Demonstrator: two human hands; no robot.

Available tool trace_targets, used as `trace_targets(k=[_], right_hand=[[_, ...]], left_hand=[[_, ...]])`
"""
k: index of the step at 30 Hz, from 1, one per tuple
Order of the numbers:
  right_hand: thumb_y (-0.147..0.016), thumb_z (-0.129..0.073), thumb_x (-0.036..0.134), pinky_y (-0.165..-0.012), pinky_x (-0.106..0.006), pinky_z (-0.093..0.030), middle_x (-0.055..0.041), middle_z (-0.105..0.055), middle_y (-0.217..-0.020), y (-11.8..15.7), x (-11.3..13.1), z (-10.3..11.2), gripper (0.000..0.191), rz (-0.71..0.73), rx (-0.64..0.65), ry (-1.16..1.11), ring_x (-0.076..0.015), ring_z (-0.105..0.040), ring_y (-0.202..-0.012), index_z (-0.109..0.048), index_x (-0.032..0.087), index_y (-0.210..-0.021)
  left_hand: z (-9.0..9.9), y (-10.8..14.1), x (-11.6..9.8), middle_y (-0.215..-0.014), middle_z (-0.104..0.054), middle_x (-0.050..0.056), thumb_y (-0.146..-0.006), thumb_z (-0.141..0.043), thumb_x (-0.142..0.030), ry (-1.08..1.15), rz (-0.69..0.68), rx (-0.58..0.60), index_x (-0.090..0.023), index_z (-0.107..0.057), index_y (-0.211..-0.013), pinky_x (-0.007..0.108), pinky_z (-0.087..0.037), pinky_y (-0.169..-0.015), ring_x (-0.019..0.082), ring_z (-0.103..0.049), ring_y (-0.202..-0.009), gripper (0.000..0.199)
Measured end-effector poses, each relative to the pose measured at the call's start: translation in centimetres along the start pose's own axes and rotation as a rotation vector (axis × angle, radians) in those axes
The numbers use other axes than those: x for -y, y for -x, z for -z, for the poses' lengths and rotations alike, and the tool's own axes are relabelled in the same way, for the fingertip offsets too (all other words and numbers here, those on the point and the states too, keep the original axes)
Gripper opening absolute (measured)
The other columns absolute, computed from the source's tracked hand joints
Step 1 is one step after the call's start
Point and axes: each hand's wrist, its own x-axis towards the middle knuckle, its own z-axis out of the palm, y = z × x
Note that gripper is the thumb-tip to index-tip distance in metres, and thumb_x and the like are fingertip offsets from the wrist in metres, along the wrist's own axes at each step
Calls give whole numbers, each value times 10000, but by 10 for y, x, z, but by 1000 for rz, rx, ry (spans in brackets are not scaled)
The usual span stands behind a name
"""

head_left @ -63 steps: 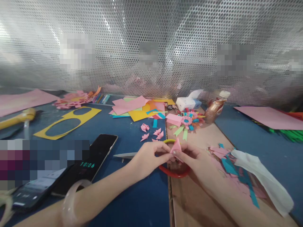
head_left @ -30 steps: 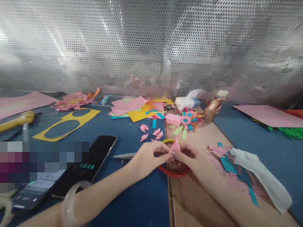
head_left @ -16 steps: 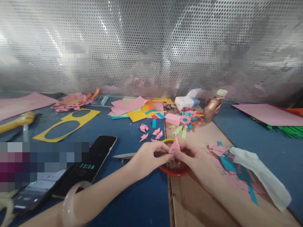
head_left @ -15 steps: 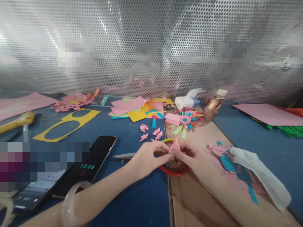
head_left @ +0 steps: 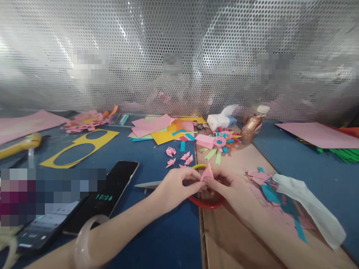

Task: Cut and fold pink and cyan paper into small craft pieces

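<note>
Between both hands is a small pink folded paper piece point(head_left: 208, 173), shaped like a pointed triangle. My left hand point(head_left: 176, 186) pinches its left side between thumb and fingers. On its right side my right hand point(head_left: 228, 183) closes with the thumb at the lower edge. Under the hands lie scissors with red and yellow handles point(head_left: 209, 205); their blade sticks out to the left, and the middle is hidden by my left hand. Just beyond my left hand, several small pink folded paper pieces point(head_left: 170, 151) lie on the blue tabletop point(head_left: 157, 239).
Coloured paper sheets point(head_left: 153, 125), a paper flower rosette point(head_left: 220, 142), a tissue box point(head_left: 221, 121) and a bottle point(head_left: 251, 125) stand farther back. Paper scraps point(head_left: 270, 192) and a white tissue point(head_left: 311, 205) lie right, on and near cardboard point(head_left: 224, 243). A phone point(head_left: 112, 186) lies left.
Almost nothing differs. Both hands keep their pinch on the pink paper piece at the same spot, and the view has shifted very slightly.
</note>
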Motion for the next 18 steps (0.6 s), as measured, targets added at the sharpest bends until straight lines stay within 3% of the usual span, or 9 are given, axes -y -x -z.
trace_targets(k=[18], right_hand=[[-730,-568,385,-581,-241,-446,-20,-615,-723,0,0,-1,234,-8,2,4,-116,-553,-626,-556,158,-783]], left_hand=[[1,-1,2,-750,-639,37,-730,-547,-272,-30,3,-2,-129,-595,-784,270,-487,-692,146,-613,-692,160]])
